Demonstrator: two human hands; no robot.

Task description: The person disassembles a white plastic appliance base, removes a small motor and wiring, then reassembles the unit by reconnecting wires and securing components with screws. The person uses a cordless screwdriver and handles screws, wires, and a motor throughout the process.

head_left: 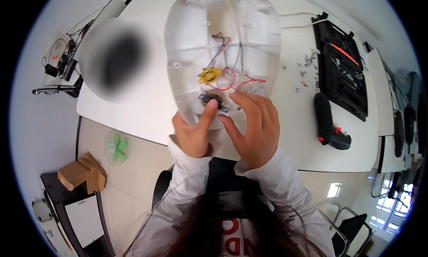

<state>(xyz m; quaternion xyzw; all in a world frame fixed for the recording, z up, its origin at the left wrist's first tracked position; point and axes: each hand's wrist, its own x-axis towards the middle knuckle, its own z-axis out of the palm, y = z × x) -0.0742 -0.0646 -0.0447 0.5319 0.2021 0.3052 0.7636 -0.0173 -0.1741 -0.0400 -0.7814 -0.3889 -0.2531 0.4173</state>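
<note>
A white plastic shell [183, 76], hollow side up and rounded at its far end, tilts above the near part of the table. My left hand [192, 134] grips its near left edge, with the thumb pressed on a small dark motor-like part [209, 97] inside. My right hand [255, 127] is over the shell's near right edge. Its thumb and index finger are apart, with nothing visible between them. Just beyond the dark part sits a yellow round part [209, 75]. Thin red wires [232, 85] and a bundle of coloured wires [218, 54] run inside the shell.
On the white table [294, 141], a black tool case [341, 69] lies open at the right. Beside it are scattered screws [305, 67] and a black and red power screwdriver [330, 125]. A round patch at the left is too blurred to identify. A chair [350, 232] stands lower right.
</note>
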